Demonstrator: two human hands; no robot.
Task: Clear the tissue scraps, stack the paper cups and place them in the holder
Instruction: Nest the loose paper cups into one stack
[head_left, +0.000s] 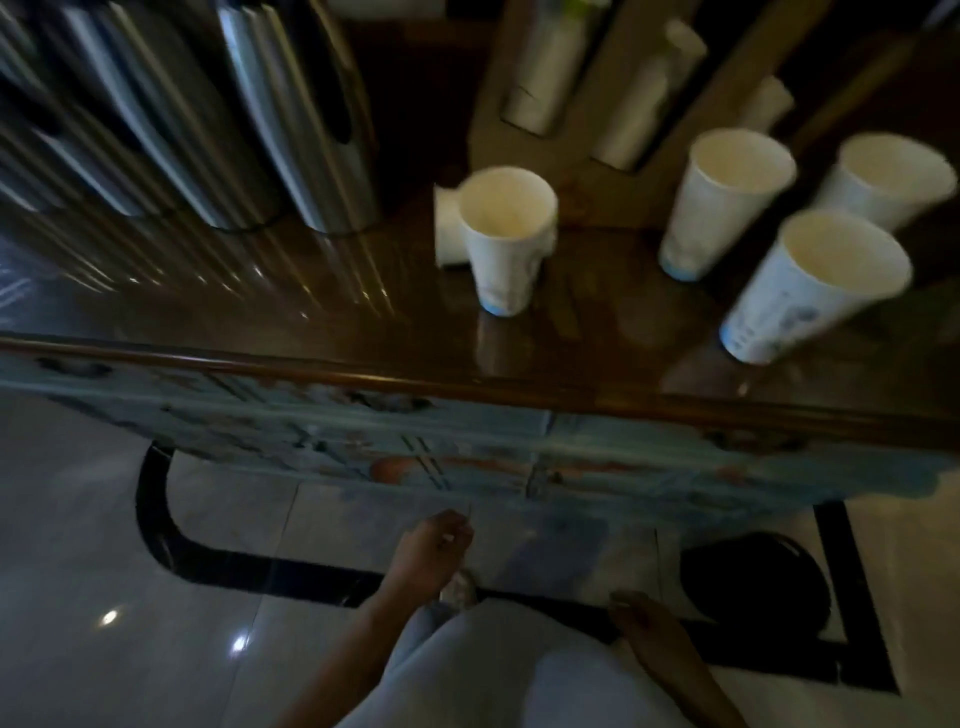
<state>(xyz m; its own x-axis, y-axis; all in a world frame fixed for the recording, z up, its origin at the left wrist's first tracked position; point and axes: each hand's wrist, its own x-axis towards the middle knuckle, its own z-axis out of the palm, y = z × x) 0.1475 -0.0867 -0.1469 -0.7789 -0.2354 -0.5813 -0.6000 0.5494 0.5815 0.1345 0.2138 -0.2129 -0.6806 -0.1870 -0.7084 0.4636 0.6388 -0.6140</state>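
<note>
Several white paper cups stand upright on the dark wooden counter (363, 332): one in the middle (506, 239), one further right (722, 202), one at the far right (883, 179) and a nearer one (810, 286). A white tissue scrap (447, 228) lies just behind the middle cup. The wooden cup holder (660, 150) stands at the back with stacked cups (540, 67) in its slots. My left hand (431, 556) hangs low in front of the counter, fingers curled loosely, nothing seen in it. My right hand (649, 623) is also low, mostly blurred.
Shiny metal dispensers (291, 119) fill the back left of the counter. The cabinet front (467, 441) is painted blue. A dark round bin (753, 577) sits on the tiled floor at the lower right.
</note>
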